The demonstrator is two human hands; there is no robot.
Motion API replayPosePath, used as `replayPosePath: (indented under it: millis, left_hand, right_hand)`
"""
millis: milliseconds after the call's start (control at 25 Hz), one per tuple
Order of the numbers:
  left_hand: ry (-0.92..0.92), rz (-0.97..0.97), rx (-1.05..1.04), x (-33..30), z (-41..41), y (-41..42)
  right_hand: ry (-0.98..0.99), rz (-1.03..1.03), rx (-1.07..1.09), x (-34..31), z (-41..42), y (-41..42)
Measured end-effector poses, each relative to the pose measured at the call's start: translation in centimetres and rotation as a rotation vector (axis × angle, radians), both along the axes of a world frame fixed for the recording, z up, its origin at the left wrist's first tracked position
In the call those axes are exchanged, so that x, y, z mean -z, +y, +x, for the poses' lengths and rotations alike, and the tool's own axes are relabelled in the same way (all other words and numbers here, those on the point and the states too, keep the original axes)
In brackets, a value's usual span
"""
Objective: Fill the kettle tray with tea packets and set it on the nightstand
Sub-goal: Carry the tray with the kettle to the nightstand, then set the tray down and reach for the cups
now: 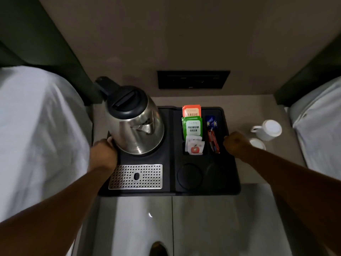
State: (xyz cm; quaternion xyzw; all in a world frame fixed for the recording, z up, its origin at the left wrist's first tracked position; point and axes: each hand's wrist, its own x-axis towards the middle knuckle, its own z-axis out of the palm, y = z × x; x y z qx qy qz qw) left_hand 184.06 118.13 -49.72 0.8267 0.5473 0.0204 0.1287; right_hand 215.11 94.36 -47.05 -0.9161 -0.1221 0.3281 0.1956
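A dim room, seen from above: a pale grey nightstand (258, 163) stands against a beige wall between two beds with white linen, the left bed (36, 135) close beside it and the right bed (317, 126) at the frame's edge. Dark green headboards rise behind both beds. A black rectangular switch panel (193, 79) is set into the wall just above the nightstand top.

The black plastic kettle tray (169, 159) lies flat on the nightstand, covering most of its top, its front edge at the nightstand's front edge. On the tray's left half stands a stainless steel kettle with a black lid (133, 121), and in front of it sits a perforated metal drip plate (135, 176). In the right half, upright in slots, are an orange tea packet (191, 110), a green tea packet marked "Premium Green" (192, 127), white sachets with a red apple mark (194, 146), and in the next slot blue sachets (212, 121) and red stick sachets (214, 143). Two round recesses in front of them hold nothing.

The left hand (104, 154) is closed around the tray's left edge, beside the kettle base. The right hand (236, 143) is curled shut at the tray's right edge; whether it actually grips the rim cannot be told. Two white ceramic cups (267, 130) stand on the nightstand to the right of the tray.
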Motion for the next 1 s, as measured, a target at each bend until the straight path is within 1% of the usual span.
replayPosePath:
  millis: [80, 280, 400, 600, 800, 880, 960, 1000]
  left_hand:
    - [-0.062, -0.02, -0.092, 1.0, 0.7, 0.8]
    - [-0.074, -0.036, -0.088, 1.7, 1.6, 1.5]
    - [-0.099, -0.053, -0.143, 1.9, 1.7, 1.1]
    - [-0.148, -0.047, -0.155, 2.5, 2.3, 0.8]
    - [-0.142, -0.053, -0.144, 2.2, 2.8, 0.7]
    - [-0.139, -0.07, -0.174, 1.6, 2.9, 0.3]
    - [-0.133, 0.0, -0.224, 0.7, 1.7, -1.1]
    - [-0.153, 0.064, -0.207, 0.1, 1.3, -3.1]
  right_hand:
    - [-0.039, -0.032, -0.019, 0.4, 1.1, 1.2]
    - [-0.067, -0.142, -0.07, 0.9, 1.8, 2.2]
    - [-0.098, -0.131, -0.079, 1.6, 1.6, 2.1]
    - [-0.109, -0.149, -0.087, 1.4, 1.1, 2.1]
    - [-0.173, -0.143, -0.104, 1.0, 0.8, 2.0]
    - [-0.202, -0.153, -0.122, 0.1, 0.6, 1.1]
    - [-0.287, -0.107, -0.184, -0.9, 0.6, -0.7]
    - [-0.352, -0.069, -0.244, -1.5, 1.2, -2.2]
